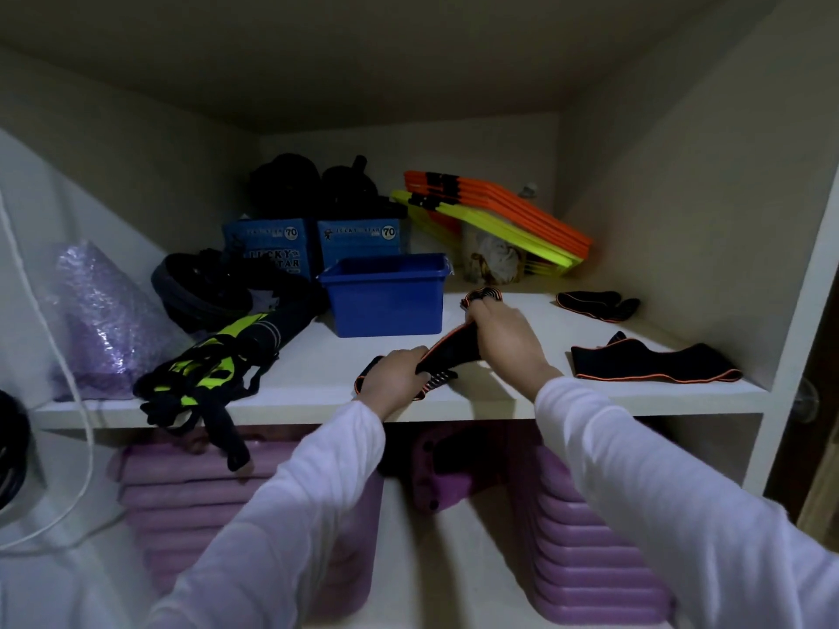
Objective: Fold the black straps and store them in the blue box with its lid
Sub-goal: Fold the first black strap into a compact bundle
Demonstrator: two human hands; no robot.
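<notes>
On shelf point(318, 379), strap point(454, 347) runs diag., near-left→far-right.

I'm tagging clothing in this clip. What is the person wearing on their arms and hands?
Both arms are in long, plain white sleeves reaching the wrists. The left hand and right hand are bare: no gloves, rings or watch visible.
</notes>
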